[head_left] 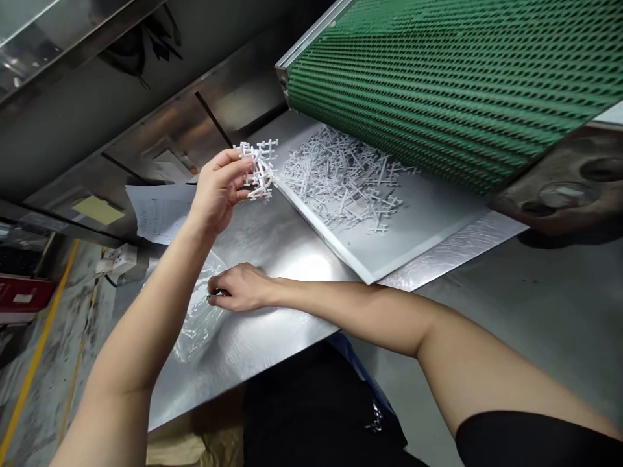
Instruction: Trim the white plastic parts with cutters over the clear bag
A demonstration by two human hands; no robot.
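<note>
Far left, there's one yellow paper note point(98, 209), then one printed white paper sheet point(158, 211), and one crinkled clear plastic bag point(195, 324) on the brushed-metal counter point(238, 350). Left hand point(214, 191) up, pinching a tangle of white branched plastic pieces point(263, 170); right hand point(243, 288) curled over the bag, its grip impossible to tell. Rightward, one grey tray point(409, 240) bears an uncountable heap, partly hidden by one green mesh conveyor belt point(438, 84).

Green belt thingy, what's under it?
Part of a tray with a pile of white pieces shows below the green belt. The belt covers the rest, so I can't see what's there.
</note>
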